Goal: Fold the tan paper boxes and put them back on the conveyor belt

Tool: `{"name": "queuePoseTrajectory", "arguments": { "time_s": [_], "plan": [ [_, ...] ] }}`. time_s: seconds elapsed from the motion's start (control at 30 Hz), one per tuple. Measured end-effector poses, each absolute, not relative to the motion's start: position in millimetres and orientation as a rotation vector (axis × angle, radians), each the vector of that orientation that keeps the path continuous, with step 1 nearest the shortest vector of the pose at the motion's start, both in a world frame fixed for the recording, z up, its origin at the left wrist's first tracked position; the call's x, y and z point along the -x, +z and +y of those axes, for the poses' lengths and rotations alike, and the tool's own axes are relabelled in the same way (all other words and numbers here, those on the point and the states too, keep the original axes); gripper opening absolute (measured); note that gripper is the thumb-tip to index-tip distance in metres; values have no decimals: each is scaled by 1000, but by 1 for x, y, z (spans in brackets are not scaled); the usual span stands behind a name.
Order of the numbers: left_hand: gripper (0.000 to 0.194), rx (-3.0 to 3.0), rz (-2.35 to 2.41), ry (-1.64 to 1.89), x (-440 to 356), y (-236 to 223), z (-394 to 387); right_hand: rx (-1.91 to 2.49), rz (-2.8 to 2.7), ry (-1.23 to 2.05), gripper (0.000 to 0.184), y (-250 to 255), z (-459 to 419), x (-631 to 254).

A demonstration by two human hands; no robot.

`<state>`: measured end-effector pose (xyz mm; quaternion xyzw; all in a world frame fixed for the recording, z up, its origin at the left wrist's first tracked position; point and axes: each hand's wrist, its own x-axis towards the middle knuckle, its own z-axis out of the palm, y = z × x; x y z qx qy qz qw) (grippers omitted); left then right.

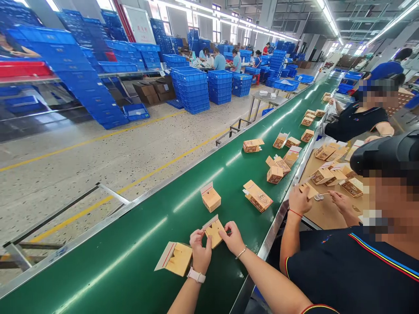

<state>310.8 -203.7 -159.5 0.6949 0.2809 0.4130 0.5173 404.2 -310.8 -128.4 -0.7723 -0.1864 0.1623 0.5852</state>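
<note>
Over the green conveyor belt [137, 237], both of my hands hold one small tan cardboard box [214, 235]. My left hand [200, 249], with a pale watch on the wrist, grips the box's left side by the raised flap. Fingers of my right hand [233, 237], above a bracelet, pinch its right edge. Just left of my left hand lies another cardboard box with its flap up [179, 258]. Beyond my hands stands a similar box with a raised flap [211, 198], and a longer printed box [258, 196] lies to its right.
Several more boxes [275, 173] lie farther up the belt. On my right, a co-worker's hands [300, 199] hold a box over a brown worktable [322, 216] bearing more boxes. A metal rail [284, 205] edges the belt. Blue crates [191, 89] are stacked across the floor.
</note>
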Motion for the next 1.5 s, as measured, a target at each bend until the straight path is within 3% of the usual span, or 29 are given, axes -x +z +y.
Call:
{"name": "queuePoseTrajectory", "arguments": {
  "time_s": [0.1, 0.2, 0.4, 0.5, 0.63, 0.77, 0.83, 0.9, 1.03, 1.13, 1.23, 1.37, 1.43, 1.5],
  "plan": [
    [47, -1385, 813, 772, -328, -152, -211, 1899, -370, 413, 21, -124, -310, -414],
    [40, -1211, 774, 494, -342, -133, -216, 1937, -314, 480, 22, -123, -311, -424],
    [30, -1119, 811, 329, -375, -95, -219, 1938, -285, 481, 20, -136, -309, -445],
    [37, -1184, 891, 373, -377, -85, -226, 1938, -274, 453, 21, -135, -306, -454],
    [46, -1439, 853, 544, -343, -75, -253, 1975, -220, 241, 34, -110, -308, -486],
    [27, -1526, 717, 434, -295, -58, -283, 2310, -116, -131, 55, -67, -319, -559],
    [19, -1514, 647, 314, -280, -48, -292, 2536, -39, -91, 68, -49, -326, -598],
    [17, -1518, 603, 226, -270, -38, -294, 2621, 99, 91, 69, -35, -332, -628],
    [17, -1529, 583, 184, -254, -26, -289, 2427, 188, 29, 67, -12, -343, -635],
    [21, -1532, 500, 198, -243, -17, -279, 1900, -95, -97, 82, 13, -351, -598],
    [39, -1547, 382, 342, -241, -8, -263, 1421, -560, 252, 92, 33, -358, -542],
    [90, -1570, 266, 528, -248, -16, -249, 1112, -966, 1016, 95, 24, -363, -467],
    [83, -1647, 294, 476, -249, -37, -254, 1161, -949, 1151, 82, -2, -368, -436],
    [67, -1746, 397, 465, -245, -69, -266, 1316, -868, 997, 69, -37, -379, -409]
  ]
}}
